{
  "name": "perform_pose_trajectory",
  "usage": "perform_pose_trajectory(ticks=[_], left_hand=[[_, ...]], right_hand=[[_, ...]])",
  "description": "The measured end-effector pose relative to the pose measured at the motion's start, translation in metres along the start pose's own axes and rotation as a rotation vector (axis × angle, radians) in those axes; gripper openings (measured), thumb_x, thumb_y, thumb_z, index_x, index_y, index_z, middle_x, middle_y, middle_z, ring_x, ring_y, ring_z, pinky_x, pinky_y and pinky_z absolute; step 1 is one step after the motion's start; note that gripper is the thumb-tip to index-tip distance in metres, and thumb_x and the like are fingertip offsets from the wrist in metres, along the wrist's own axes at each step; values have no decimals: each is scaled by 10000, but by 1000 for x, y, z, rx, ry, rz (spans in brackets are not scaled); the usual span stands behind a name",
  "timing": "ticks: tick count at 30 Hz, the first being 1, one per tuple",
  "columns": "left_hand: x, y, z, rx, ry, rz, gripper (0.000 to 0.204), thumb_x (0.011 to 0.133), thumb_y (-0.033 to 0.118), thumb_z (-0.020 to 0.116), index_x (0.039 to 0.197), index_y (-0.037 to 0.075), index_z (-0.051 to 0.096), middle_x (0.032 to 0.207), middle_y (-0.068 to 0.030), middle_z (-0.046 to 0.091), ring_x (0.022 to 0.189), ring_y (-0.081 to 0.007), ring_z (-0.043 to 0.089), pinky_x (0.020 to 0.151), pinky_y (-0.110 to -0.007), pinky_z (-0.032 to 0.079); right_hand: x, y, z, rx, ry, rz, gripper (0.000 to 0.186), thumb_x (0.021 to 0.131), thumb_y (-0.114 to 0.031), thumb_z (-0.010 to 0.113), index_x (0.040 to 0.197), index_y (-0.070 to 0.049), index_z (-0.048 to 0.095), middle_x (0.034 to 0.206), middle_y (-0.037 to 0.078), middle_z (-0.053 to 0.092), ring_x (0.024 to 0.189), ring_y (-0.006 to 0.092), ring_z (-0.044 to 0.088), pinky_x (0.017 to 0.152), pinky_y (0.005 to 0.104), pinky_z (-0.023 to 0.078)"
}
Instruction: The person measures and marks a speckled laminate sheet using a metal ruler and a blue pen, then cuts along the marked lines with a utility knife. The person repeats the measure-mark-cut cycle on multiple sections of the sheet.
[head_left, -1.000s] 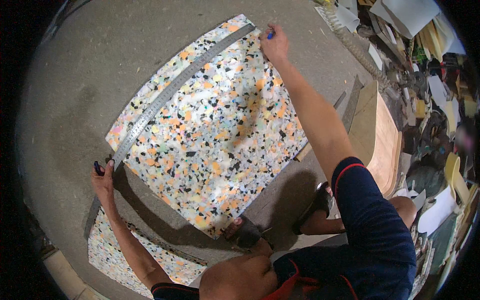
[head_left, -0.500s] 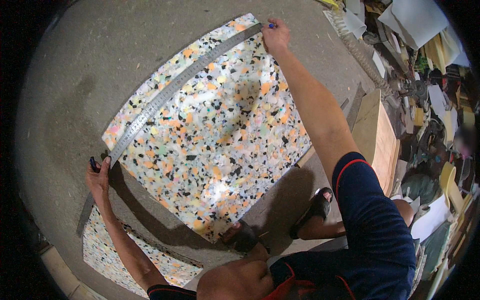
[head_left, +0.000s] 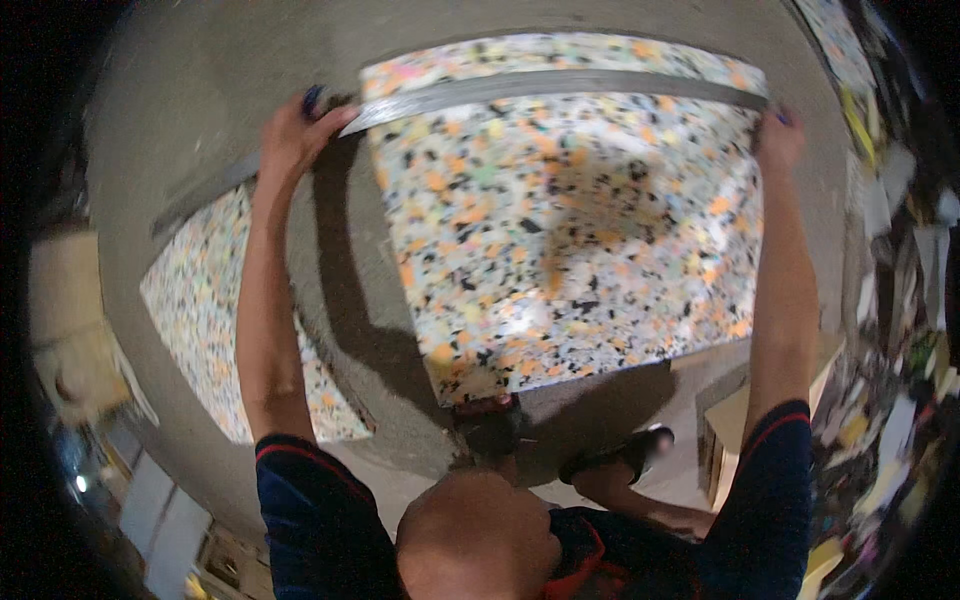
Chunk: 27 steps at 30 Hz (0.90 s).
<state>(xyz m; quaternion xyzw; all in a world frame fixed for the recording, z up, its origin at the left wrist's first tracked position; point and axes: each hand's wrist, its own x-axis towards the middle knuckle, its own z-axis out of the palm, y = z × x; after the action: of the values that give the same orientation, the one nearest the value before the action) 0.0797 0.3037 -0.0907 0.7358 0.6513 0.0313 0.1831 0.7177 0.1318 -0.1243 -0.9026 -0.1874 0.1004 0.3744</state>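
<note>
A speckled multicoloured foam sheet [head_left: 560, 240] lies on the concrete floor, with a long metal ruler [head_left: 560, 82] across it near the far edge, looking bowed in the fisheye view. My left hand [head_left: 300, 135] is closed on a dark blue pen-like object [head_left: 312, 99], its thumb on the ruler's left end. My right hand [head_left: 780, 140], blurred, is at the ruler's right end, closed on a small blue object [head_left: 784, 118], apparently a pen. A second foam piece [head_left: 190, 290] lies left of the sheet, partly behind my left forearm.
A pale wooden board [head_left: 728, 420] lies beside my right forearm. Piled offcuts and sheets [head_left: 900, 430] line the right side. More boards [head_left: 65, 280] are at the left edge. My feet [head_left: 615, 460] are just below the sheet.
The view has swung round, so the sheet and ruler now appear nearly level across the picture and both hands appear higher on the left and lower on the right. Both still grip blue objects.
</note>
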Motion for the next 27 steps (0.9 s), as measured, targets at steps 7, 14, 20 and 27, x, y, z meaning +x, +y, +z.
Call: perform_pose_trajectory(ticks=[7,14,20,27], left_hand=[[-8,-10,0,-112,71,112,723,646,746,836,764,86,565,651,-58,577,652,-197,577,589,-373,478],[-4,-20,16,-109,58,171,725,688,773,786,750,92,547,638,-72,583,630,-203,578,592,-375,485],[0,-25,23,-112,59,171,713,693,751,801,759,92,535,671,-81,594,650,-209,586,605,-383,490],[-2,-34,25,-124,38,161,653,726,675,831,767,94,534,688,-52,575,677,-193,566,615,-364,470]], right_hand=[[7,21,5,-69,87,-120,489,878,-78,697,1359,-73,606,863,105,721,640,179,673,559,363,553],[-36,-25,-6,-529,110,-341,483,868,-82,680,1348,-73,624,983,98,744,882,157,705,792,321,572],[-165,-134,52,349,-517,-733,336,1012,-253,628,1308,-100,677,1035,79,750,882,124,687,751,292,574],[-295,-183,157,405,-1156,-602,334,1036,-308,605,1234,-60,710,879,-5,702,713,66,604,654,222,507]])
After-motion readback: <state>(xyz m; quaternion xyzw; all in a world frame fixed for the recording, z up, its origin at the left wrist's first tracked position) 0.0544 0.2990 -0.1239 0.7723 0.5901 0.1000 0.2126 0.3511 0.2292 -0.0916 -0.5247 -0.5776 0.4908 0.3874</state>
